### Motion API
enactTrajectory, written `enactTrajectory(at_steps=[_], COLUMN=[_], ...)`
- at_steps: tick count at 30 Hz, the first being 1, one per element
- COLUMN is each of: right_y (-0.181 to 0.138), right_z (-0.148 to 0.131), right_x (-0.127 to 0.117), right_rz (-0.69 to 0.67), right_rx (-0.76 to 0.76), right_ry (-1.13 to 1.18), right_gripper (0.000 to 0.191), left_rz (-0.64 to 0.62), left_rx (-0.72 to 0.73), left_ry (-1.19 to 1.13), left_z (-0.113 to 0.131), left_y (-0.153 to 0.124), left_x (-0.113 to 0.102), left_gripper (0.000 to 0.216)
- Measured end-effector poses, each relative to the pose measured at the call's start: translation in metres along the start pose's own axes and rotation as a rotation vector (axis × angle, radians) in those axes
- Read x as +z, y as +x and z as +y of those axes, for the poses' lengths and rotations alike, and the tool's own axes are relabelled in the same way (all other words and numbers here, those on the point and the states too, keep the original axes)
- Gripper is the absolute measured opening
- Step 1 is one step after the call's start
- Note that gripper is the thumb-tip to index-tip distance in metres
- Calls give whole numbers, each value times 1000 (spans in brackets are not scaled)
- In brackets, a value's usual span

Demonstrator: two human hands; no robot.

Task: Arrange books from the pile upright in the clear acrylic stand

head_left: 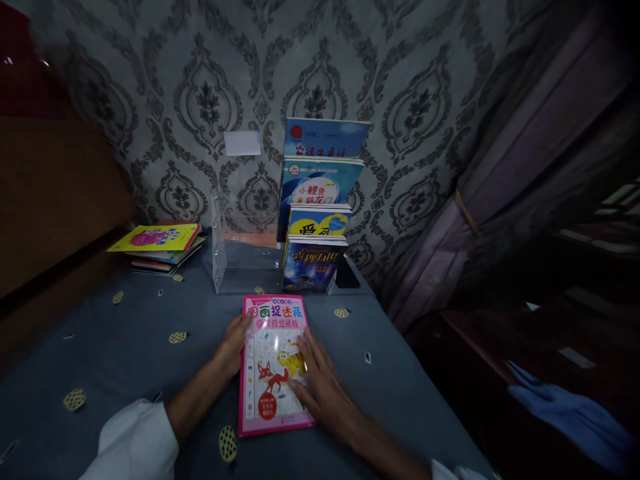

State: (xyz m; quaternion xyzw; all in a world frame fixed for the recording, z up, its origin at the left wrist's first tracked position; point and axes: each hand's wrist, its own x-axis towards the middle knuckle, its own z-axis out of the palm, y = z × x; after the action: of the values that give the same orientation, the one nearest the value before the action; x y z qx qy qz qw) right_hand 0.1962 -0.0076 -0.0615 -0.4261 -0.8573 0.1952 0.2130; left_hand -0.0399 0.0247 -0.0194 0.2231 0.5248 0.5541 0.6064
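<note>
A pink-bordered children's picture book [273, 343] lies face up near the table's middle, with a red fox and a yellow striped cat on its cover. My left hand [234, 343] holds its left edge, the fingertips near the upper corner. Across the right part of the cover rests my right hand [323, 390], fingers stretched out. Beyond the book stands a clear acrylic book rack [220, 257]. Its right side holds several upright books in stepped rows, among them a dark blue book [311, 267] in front and a teal book [320, 183] further back.
A stack of books with a yellow-covered one [157, 238] on top lies at the back left. Behind the rack's right end is a dark phone-like object [347, 273]. Patterned wallpaper [210, 100] backs the table [195, 373]; a tied curtain [450, 247] hangs at the right.
</note>
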Motion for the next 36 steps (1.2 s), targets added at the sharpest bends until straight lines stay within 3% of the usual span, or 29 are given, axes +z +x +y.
enactTrajectory(at_steps=[5, 10, 13, 16, 18, 22, 26, 28, 32, 36], right_y=[14, 45, 55, 53, 49, 53, 74, 91, 138, 202], right_z=[-2, -30, -45, -49, -49, -48, -51, -56, -78, -111], right_x=[-1, -44, -66, -71, -70, -75, -96, -111, -155, -214], right_rz=[155, 128, 282, 364, 353, 294, 263, 259, 230, 332], right_rx=[186, 79, 0, -53, -69, -128, -208, -259, -402, -550], right_ry=[298, 670, 608, 522, 504, 520, 524, 499, 480, 348], right_gripper=[73, 52, 39, 29, 26, 29, 29, 25, 19, 23], left_rz=[9, -2, 86, 166, 91, -237, -475, -528, -499, -356], left_rx=[54, 309, 495, 565, 556, 572, 551, 549, 636, 940], left_ry=[-179, -29, 173, 345, 445, 659, 862, 923, 936, 885], left_z=[20, 56, 67, 68, 70, 93, 130, 151, 211, 287], left_y=[-18, -30, -33, -38, -44, -58, -59, -55, -51, -57], left_x=[11, 14, 1, -17, -26, -31, -32, -34, -28, -3], left_gripper=[39, 58, 65, 65, 65, 62, 43, 40, 39, 38])
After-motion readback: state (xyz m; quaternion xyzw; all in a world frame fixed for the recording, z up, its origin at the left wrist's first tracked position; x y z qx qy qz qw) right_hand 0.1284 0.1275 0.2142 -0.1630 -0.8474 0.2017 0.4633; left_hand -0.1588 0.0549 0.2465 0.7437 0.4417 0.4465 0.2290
